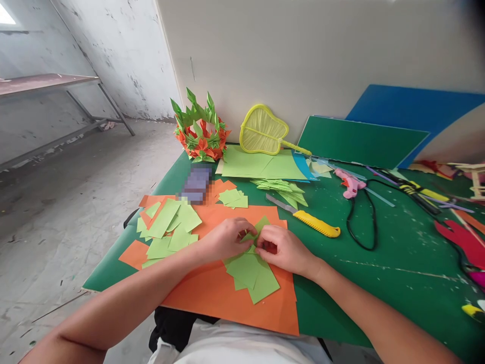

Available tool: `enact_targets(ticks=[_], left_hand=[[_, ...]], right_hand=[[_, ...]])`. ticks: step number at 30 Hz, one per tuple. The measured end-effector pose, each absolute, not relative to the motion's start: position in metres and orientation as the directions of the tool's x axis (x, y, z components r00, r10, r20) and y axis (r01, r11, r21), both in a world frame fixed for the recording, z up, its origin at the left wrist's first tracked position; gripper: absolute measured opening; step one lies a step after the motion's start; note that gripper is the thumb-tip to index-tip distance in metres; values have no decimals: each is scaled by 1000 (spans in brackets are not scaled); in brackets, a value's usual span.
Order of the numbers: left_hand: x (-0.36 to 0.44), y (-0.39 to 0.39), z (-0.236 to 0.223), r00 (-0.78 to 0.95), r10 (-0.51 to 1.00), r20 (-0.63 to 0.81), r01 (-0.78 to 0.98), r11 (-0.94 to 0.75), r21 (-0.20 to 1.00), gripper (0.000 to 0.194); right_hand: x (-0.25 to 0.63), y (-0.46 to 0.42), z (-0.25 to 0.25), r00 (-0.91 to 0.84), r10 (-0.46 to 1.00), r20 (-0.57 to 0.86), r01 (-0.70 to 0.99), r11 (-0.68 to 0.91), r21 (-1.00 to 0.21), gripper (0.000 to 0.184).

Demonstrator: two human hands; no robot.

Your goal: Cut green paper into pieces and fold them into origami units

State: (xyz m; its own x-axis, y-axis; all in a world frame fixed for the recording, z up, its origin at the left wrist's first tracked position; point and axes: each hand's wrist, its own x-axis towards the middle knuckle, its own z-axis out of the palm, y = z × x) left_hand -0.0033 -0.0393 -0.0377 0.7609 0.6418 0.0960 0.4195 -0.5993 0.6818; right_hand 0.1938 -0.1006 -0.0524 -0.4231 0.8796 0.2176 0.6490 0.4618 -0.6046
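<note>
My left hand (230, 236) and my right hand (283, 248) meet over a large orange paper sheet (235, 306). Both have their fingertips closed on a small light green paper piece (262, 222), largely hidden by the fingers. Directly below my hands lie several overlapping green paper squares (261, 282). More green paper pieces (162, 221) are heaped left of my left forearm, with bits of orange among them. To the right of the orange sheet rests a box cutter (317, 223) with a yellow handle, its blade out and pointing to the back left.
A folded-paper crown (200, 134) in green and orange stands at the back left. Behind the cutter lie folded green strips (282, 188) and larger green sheets (261, 164). A pink glue gun (350, 183) with a black cord lies at right. A yellow fan-shaped frame (263, 130) leans on the wall.
</note>
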Motion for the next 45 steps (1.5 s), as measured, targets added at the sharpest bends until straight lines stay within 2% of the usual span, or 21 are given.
enact_targets(ticks=[6,13,23,31,41,45], left_hand=[[-5,-40,-36,759,648,67,445,-590,673,25],[-5,-39,-34,762,647,26,451,-559,696,25],[-4,-40,-33,780,622,72,418,-603,680,24],[-7,-40,-38,776,630,32,419,-553,720,33],[-4,-42,-30,782,622,-33,474,-560,680,27],[-5,-44,-33,783,622,-3,462,-579,672,28]], right_hand=[[193,-101,-51,-415,882,224,653,460,-601,15],[193,-101,-51,-392,903,175,635,403,-659,7],[193,-100,-52,-358,922,151,648,361,-671,13],[192,-101,-56,-345,925,160,655,360,-664,14],[186,-100,-51,-294,950,105,698,288,-656,15],[186,-99,-51,-289,952,97,699,279,-658,15]])
